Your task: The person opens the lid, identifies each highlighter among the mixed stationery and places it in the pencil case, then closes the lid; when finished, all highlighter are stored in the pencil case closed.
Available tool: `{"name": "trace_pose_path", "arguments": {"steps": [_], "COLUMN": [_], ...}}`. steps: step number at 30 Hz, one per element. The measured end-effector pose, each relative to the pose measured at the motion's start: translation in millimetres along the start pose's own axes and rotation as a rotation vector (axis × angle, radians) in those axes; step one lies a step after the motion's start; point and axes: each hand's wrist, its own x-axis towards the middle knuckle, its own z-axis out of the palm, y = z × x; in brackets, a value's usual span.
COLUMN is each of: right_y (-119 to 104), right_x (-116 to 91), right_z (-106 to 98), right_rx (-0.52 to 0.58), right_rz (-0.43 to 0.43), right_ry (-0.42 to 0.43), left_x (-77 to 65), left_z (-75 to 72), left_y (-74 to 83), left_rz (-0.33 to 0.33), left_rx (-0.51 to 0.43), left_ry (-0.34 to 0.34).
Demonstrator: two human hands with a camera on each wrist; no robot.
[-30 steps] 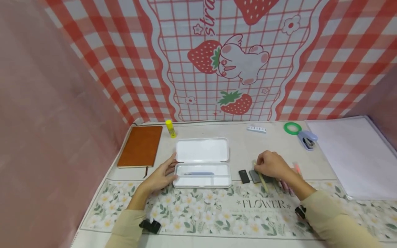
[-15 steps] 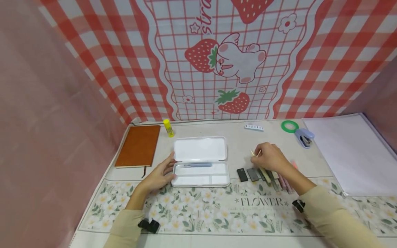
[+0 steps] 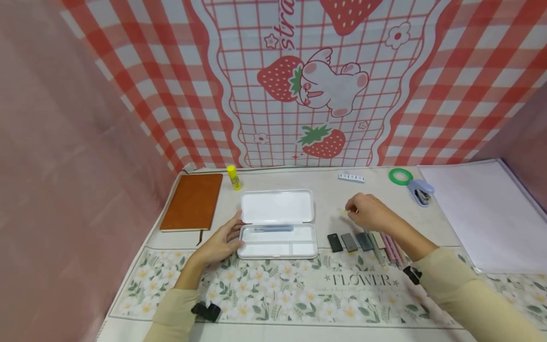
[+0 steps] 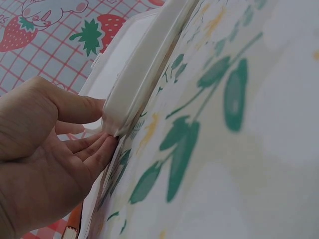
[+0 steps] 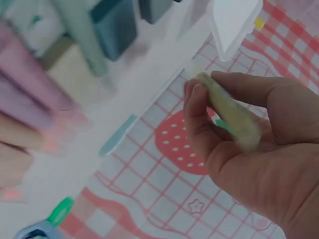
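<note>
Because the white case (image 3: pixel 260 250) sits below the centre of the frame with its lid (image 3: pixel 278 207) lying back, its compartments are exposed; a blue-grey pen (image 3: pixel 273 228) lies lengthwise in the rear one, probably because that slot suits its length. At the case's left end, the left hand (image 3: pixel 219 243) pinches the corner, thumb and fingers close against the wall, likely to keep it from sliding. Right of centre, the right hand (image 3: pixel 369 213) grips a pale yellow pen (image 5: pixel 229 112), its thumb and fingers closed down to the pen's thickness. The right wrist view has the pen slanting through that grip, one end just past the fingertips and the other back toward the palm, which should steady its length. It sits higher in the frame than the black block (image 3: pixel 335 242) and the pink pens (image 3: pixel 391 248), well apart from the case.
</note>
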Motion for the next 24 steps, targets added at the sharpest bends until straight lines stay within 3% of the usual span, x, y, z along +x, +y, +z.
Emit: {"name": "trace_pose_path", "arguments": {"steps": [5, 10, 17, 24], "right_y": [-20, -50, -91, -127], "right_x": [11, 26, 48, 65], "right_z": [0, 7, 30, 59], "right_rx": [0.008, -0.009, -0.014, -0.024], "right_rz": [-0.077, -0.166, -0.298, -0.355], "right_ry": [-0.026, 0.007, 0.038, -0.018], "left_x": [0.3, 0.3, 1.6, 0.2], "left_z": [-0.3, -0.8, -0.7, -2.0], "left_y": [-2.2, -3.1, -0.4, 1.0], "left_rz": [0.001, -0.025, -0.055, -0.066], "left_rx": [-0.004, 0.002, 0.0, -0.022], "left_ry": [-0.003, 0.006, 0.02, 0.011]}}
